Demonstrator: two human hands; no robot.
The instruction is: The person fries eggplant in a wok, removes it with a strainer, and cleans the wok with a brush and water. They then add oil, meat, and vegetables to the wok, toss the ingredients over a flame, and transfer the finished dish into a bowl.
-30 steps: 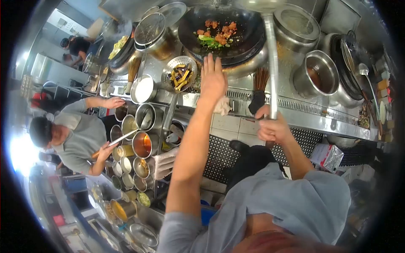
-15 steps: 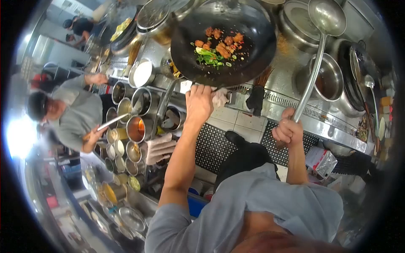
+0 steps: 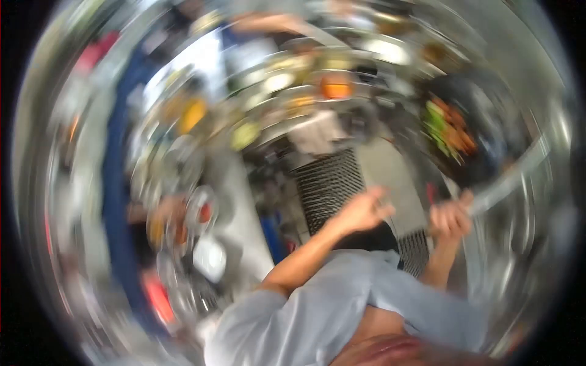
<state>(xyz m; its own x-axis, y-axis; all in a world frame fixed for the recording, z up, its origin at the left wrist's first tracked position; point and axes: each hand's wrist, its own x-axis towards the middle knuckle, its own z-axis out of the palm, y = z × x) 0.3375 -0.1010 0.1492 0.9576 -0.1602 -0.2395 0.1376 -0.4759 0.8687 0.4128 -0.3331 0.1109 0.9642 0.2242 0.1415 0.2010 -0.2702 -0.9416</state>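
Note:
My left hand (image 3: 365, 211) is off the wok, in the air in front of my body. Its fingers look loosely apart with nothing visible in them, though motion blurs them. My right hand (image 3: 450, 218) is closed around the handle of a long metal ladle (image 3: 513, 178), which slants up and right; its bowl cannot be made out. Beyond my right hand sits the dark wok (image 3: 497, 116). Browned fried pieces (image 3: 456, 125) and chopped greens (image 3: 436, 129) lie in it, smeared by the blur.
Behind the floor mat (image 3: 329, 183) stand several metal containers, one with orange contents (image 3: 336, 86). A folded cloth (image 3: 314, 131) hangs by them. A metal counter (image 3: 235, 210) runs on the left. Another person's arm (image 3: 268, 23) reaches in at the top.
The view has swung left, so the wok now appears at the right. My left hand has let go of the wok's rim and drawn back. The ladle stays in my right hand.

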